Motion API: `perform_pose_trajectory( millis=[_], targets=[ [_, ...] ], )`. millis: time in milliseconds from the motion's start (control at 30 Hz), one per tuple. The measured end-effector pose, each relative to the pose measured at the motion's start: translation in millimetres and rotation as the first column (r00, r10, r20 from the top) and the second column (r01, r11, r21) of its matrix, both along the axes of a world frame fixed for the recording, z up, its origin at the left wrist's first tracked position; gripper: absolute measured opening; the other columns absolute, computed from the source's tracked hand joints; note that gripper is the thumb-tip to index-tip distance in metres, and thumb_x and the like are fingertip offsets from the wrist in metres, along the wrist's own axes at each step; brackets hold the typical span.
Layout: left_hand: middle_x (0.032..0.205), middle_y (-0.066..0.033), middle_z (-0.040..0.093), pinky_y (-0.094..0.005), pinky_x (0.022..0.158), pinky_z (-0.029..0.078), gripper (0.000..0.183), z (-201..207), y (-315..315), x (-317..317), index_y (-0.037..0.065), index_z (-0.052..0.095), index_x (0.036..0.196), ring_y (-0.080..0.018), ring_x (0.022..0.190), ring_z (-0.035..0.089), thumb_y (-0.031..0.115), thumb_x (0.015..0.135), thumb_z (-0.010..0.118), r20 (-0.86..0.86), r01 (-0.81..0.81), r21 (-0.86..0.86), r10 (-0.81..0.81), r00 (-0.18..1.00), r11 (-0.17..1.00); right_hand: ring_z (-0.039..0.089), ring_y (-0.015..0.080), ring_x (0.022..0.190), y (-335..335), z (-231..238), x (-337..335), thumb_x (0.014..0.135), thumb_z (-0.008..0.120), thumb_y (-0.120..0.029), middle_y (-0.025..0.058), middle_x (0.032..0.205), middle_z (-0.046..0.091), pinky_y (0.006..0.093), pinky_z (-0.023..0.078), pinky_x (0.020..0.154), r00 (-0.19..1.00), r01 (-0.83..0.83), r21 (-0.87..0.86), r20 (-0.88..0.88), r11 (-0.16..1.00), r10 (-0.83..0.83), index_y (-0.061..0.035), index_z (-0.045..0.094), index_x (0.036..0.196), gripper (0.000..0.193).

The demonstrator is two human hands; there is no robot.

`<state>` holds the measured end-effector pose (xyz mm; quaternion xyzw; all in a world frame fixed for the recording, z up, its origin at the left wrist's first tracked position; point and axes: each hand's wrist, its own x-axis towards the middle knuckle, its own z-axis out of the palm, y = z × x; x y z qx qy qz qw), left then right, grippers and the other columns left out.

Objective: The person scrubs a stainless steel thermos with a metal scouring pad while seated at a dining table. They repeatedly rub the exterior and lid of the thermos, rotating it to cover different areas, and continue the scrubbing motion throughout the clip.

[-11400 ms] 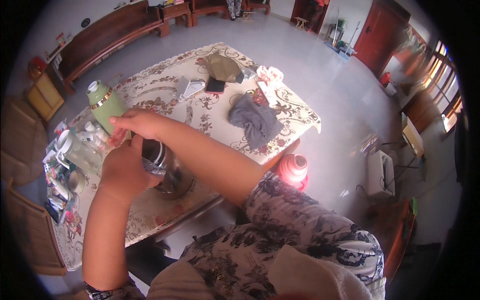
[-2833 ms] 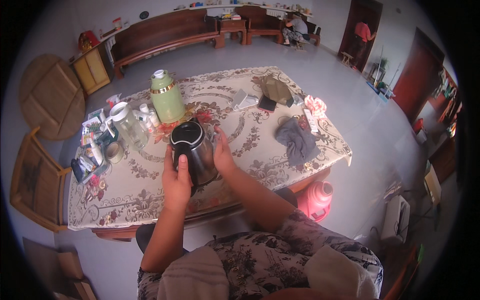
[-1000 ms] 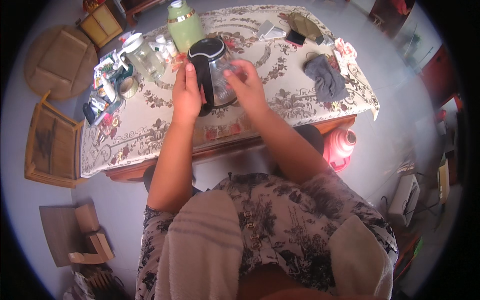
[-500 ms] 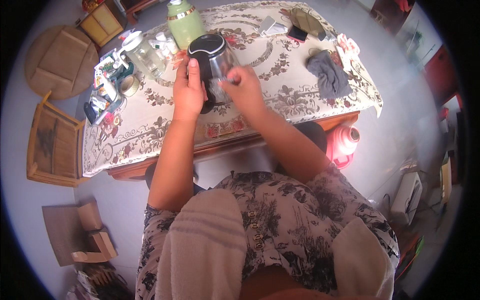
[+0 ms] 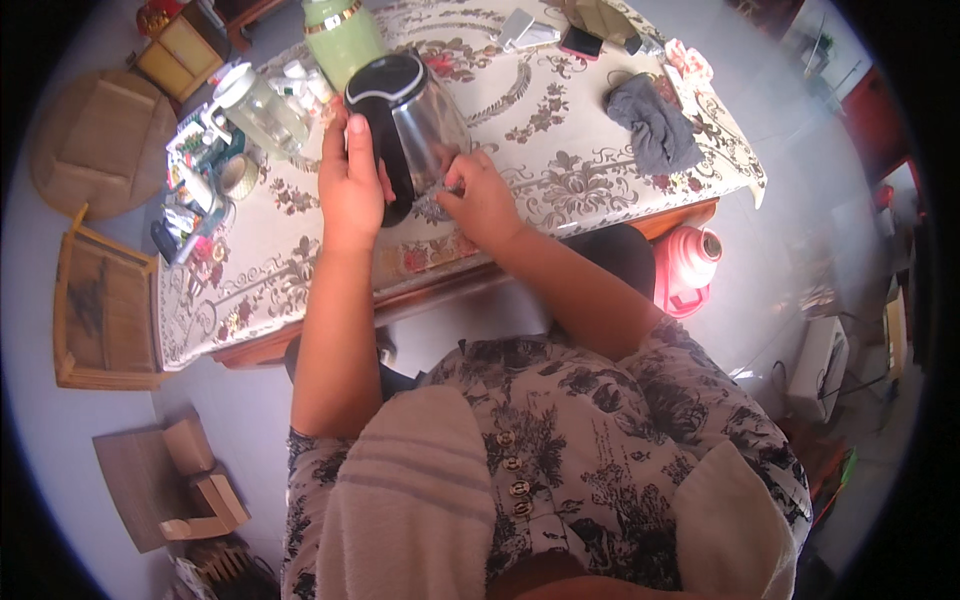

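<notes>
so my left hand (image 5: 350,185) grips the kettle (image 5: 408,125) handle to steady it while my right hand (image 5: 483,200) pinches its lower side.

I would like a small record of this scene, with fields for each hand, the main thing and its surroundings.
left hand: grips the black handle side of the kettle
right hand: touches the kettle's lower metal wall
kettle: steel body, black lid, standing on the table
table: flowered cloth cover
nearby: green flask, grey cloth, glass jar
</notes>
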<state>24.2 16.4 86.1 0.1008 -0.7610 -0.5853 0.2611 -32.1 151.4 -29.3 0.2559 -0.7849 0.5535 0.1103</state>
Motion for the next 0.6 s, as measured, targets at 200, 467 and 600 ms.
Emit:
perform_pose_trajectory(
  millis=[200,467,600],
  targets=[
    [0.06,-0.0032,0.048,-0.0249,0.041,0.035,0.064,-1.8,-0.3,-0.8,0.001,0.044,0.139,-0.0104,0.043,0.042,0.052,0.1,0.037,-0.014,-0.036,0.061,0.037,0.999,0.997,0.055,0.0372,0.087,-2.3,-5.5,2.6,0.069,0.076,-0.007,0.0154,0.09,0.052,0.043,0.047,0.072,1.0,-0.003,-0.041,-0.018,0.999,0.003,-0.0076,0.052,0.085,0.028],
    [0.067,-0.0028,0.052,-0.0234,0.039,0.033,0.059,-9.2,-11.3,-8.0,0.004,0.042,0.142,-0.0088,0.043,0.04,0.047,0.101,0.04,-0.06,0.063,0.067,-0.059,0.996,0.996,0.055,0.0379,0.084,5.3,5.9,10.3,0.072,0.073,-0.011,0.0152,0.093,0.053,0.044,0.046,0.072,0.999,-0.033,-0.034,0.03,0.999,0.034,-0.0084,0.052,0.086,0.025],
    [0.078,-0.0052,0.056,-0.0237,0.039,0.034,0.06,-3.5,-10.3,-6.1,0.003,0.041,0.142,-0.0089,0.044,0.04,0.047,0.101,0.042,-0.03,0.09,0.083,-0.087,0.996,0.992,0.056,0.0368,0.083,8.5,9.1,9.7,0.074,0.073,-0.012,0.0142,0.092,0.051,0.0437,0.046,0.07,1.0,-0.027,-0.026,-0.016,0.999,0.026,-0.0082,0.052,0.086,0.025]
  ],
)
